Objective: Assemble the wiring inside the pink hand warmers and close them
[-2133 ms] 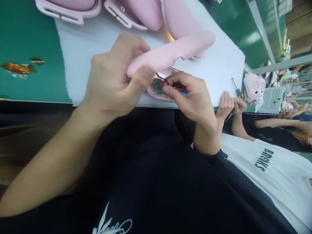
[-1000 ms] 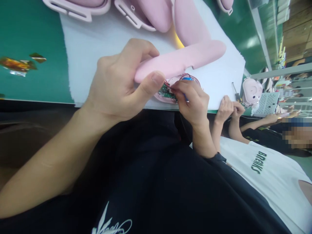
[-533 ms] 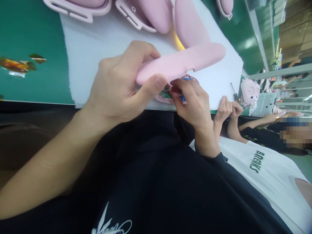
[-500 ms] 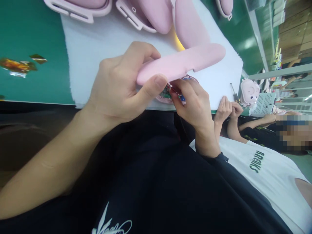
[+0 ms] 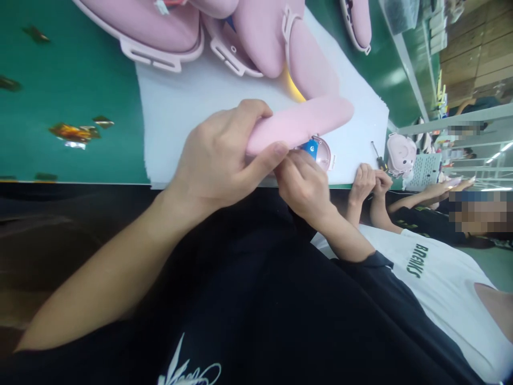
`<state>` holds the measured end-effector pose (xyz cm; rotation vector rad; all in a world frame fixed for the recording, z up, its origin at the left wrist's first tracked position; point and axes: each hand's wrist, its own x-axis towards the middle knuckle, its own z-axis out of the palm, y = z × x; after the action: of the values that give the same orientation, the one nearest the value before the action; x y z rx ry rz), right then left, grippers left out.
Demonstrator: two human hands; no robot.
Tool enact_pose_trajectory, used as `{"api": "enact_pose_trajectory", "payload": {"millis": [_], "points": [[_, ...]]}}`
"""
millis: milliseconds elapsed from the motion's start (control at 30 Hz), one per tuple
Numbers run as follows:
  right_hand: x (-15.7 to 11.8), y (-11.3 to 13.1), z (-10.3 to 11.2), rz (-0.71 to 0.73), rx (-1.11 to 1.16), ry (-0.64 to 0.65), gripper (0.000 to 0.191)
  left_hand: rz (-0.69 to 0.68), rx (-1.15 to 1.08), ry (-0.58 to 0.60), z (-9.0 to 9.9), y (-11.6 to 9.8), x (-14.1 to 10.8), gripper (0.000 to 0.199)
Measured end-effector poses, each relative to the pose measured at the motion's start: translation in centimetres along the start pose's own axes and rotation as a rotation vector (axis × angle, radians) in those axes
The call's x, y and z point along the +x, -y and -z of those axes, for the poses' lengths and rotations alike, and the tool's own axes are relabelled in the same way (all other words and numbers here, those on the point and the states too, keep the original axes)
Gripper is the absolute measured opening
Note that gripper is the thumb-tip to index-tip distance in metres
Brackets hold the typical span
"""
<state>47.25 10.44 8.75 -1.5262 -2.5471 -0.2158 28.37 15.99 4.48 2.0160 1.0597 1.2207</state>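
My left hand (image 5: 222, 152) is closed round the near-left end of a smooth pink plastic shell (image 5: 298, 122), thumb on the side facing me. The shell is tilted up over a second, open pink housing half (image 5: 324, 154). A blue part with a white mark (image 5: 310, 147) shows inside that half. My right hand (image 5: 304, 184) is closed, its fingertips pressed together beneath the raised shell's lower edge. What they pinch is hidden behind the shell and my fingers.
Several pink housings (image 5: 160, 32) crowd the far side of the white cloth (image 5: 168, 123). Amber film scraps (image 5: 74, 133) lie on the green table (image 5: 100, 32) at left. At right are a screwdriver (image 5: 379, 156), another pink housing (image 5: 401, 154) and a co-worker's hands (image 5: 364, 182).
The camera view has shifted. The pink shell is still in my left hand. My right fingers have drawn in under it, covering the green circuit board, while more of the blue part shows.
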Motion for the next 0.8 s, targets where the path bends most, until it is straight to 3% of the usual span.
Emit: {"api": "enact_pose_trajectory", "payload": {"millis": [100, 200, 400, 633, 800], "points": [[-0.5, -1.2, -1.2, 0.089, 0.103, -0.169, 0.025, -0.002, -0.017, -0.001, -0.1, 0.1, -0.1, 0.059], [-0.3, -2.0, -0.8, 0.058, 0.172, -0.281, 0.021, 0.011, -0.044, -0.005, -0.1, 0.0, -0.2, 0.058], [-0.4, -2.5, 0.4, -0.012, 0.079, -0.086, 0.020, 0.024, -0.065, -0.024, 0.0, -0.3, -0.1, 0.062], [0.0, -1.9, 0.9, 0.072, -0.089, -0.093, 0.011, 0.023, -0.070, -0.008, 0.0, -0.4, -0.1, 0.061], [0.5, -1.2, 2.0, 0.006, -0.168, 0.041, 0.005, 0.003, -0.076, -0.021, -0.2, -0.2, -0.2, 0.060]]}}
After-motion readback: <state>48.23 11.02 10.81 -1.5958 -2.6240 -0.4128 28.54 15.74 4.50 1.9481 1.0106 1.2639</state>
